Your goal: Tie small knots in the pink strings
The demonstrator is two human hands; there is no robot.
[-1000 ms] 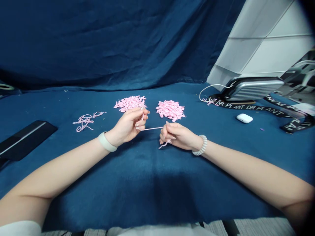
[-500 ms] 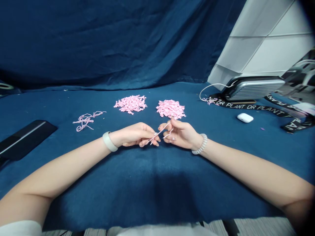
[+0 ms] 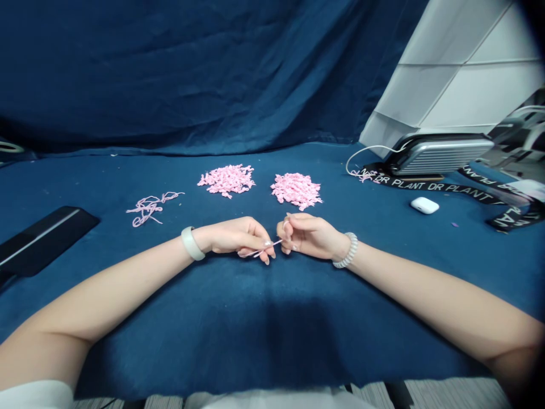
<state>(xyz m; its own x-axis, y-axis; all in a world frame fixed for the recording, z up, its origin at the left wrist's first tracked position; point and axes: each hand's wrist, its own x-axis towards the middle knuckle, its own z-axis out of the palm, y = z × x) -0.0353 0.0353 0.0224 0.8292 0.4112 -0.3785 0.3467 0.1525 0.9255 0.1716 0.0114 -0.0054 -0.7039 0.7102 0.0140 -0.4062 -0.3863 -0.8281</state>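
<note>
A thin pink yarn strand [image 3: 276,243] stretches across the short gap between my hands. My left hand [image 3: 242,237] pinches it between thumb and fingers, and short ends stick out below the fingertips. With its fingers curled in, my right hand [image 3: 309,234] grips the other end. Just beyond the hands lie two pink heaps of small knotted yarn pieces, the left heap [image 3: 227,180] and the right heap [image 3: 296,190]. Farther left, a loose tangle of pink yarn [image 3: 148,210] rests on the blue cloth [image 3: 238,324].
On the left is a dark flat device [image 3: 46,241]. At the right stand a silver ridged case [image 3: 443,156] with a white cable, a black lettered strap [image 3: 443,188] and a white earbud case [image 3: 424,205]. A blue curtain [image 3: 183,74] hangs behind.
My right hand has dropped slightly and its fingers have curled in. The yarn loop between the hands has shrunk to a short, straight stretch.
</note>
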